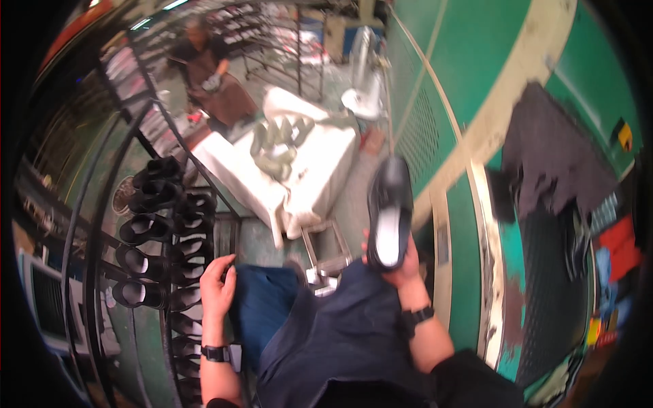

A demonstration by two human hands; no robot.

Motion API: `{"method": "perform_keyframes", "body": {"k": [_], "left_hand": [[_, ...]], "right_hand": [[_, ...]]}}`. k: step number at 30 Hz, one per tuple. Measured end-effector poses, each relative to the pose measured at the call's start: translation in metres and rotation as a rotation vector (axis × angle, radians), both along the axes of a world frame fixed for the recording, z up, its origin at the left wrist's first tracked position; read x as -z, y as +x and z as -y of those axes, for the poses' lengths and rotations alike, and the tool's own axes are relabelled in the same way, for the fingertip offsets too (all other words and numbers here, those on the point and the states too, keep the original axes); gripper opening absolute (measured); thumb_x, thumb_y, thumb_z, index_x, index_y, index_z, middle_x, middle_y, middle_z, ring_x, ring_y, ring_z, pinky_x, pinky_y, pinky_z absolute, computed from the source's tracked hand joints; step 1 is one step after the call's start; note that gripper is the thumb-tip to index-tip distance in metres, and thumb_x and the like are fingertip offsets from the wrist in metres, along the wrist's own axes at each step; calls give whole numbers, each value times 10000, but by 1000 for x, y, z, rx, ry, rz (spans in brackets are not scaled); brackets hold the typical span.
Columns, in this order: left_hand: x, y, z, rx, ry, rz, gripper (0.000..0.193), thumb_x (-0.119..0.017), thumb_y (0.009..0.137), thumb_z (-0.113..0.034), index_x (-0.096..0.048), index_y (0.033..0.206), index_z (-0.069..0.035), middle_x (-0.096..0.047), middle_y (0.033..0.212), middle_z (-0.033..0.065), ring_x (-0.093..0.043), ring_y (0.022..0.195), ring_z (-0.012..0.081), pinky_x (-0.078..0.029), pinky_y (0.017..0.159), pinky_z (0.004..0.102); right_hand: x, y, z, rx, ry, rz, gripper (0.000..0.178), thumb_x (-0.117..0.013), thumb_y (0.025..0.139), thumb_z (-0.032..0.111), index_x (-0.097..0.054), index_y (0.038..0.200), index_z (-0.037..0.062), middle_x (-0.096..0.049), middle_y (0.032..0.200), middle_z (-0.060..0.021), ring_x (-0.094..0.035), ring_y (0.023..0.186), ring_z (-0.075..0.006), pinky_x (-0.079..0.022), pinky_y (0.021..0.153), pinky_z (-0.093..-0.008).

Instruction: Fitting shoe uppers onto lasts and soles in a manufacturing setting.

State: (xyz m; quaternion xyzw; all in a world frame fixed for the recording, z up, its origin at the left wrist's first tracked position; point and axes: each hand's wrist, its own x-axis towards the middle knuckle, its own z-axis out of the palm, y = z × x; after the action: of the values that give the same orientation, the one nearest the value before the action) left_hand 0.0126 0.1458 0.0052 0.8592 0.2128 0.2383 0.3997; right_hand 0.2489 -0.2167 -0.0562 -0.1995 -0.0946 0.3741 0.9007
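A black shoe (390,211) with a white insole stands up in my right hand (407,262), gripped at its heel end with the toe pointing away. My right hand is closed around it, beside my right knee. Over by my left knee, my left hand (218,282) hangs with loosely bent fingers, a little apart, and nothing shows in it. Just left of that hand is a rack (165,272) carrying several black shoes (144,262) in rows.
A table under white cloth (313,183) ahead bears several olive-green pieces (275,146). Behind it stands a person in a brown apron (228,98). A green machine panel (425,102) rises at right, with dark cloth (544,149) hanging from it. A metal-framed stool (326,245) stands before my knees.
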Motion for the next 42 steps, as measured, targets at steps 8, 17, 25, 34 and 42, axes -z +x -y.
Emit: {"method": "perform_keyframes", "body": {"k": [8,17,25,34,42], "left_hand": [[-1,10,30,178,53,51,265,-599,917,-2,-700,1162,21,-705,1120,137,-691,957,206,-543,857,309],[-19,-26,-4,42,498,187,401,-685,793,-130,-671,1192,-86,-641,1276,135,-577,1228,332,-437,1038,475],[29,-177,-95,-775,462,-488,707,-708,795,-194,-491,1465,-133,-304,1598,200,-206,1521,410,-171,1215,606],[-35,-50,12,-111,168,125,609,-678,902,-189,-480,1468,-84,-378,1566,218,-377,1451,398,-342,1175,464],[-27,-7,87,441,-1018,341,1284,-837,789,-425,83,1630,-116,-193,1663,207,-270,1523,312,-263,1210,426]], "right_hand": [[-10,8,-41,-114,25,137,745,-489,1006,569,-363,1545,70,-479,1486,-233,-578,1261,-418,-529,995,-563],[-17,-19,-7,-17,-121,163,774,-488,991,583,-300,1574,111,-488,1481,-212,-585,1206,-382,-539,927,-542],[-17,-19,-32,-69,-76,117,760,-505,989,574,-326,1561,108,-477,1494,-202,-584,1213,-354,-539,931,-504],[-48,-23,-40,-94,-167,281,772,-527,959,581,-390,1522,71,-516,1437,-256,-600,1195,-459,-539,935,-627],[-36,-99,-114,-398,-239,192,630,-528,1060,275,-281,1566,-6,-428,1544,-128,-448,1398,-218,-375,1155,-366]]}}
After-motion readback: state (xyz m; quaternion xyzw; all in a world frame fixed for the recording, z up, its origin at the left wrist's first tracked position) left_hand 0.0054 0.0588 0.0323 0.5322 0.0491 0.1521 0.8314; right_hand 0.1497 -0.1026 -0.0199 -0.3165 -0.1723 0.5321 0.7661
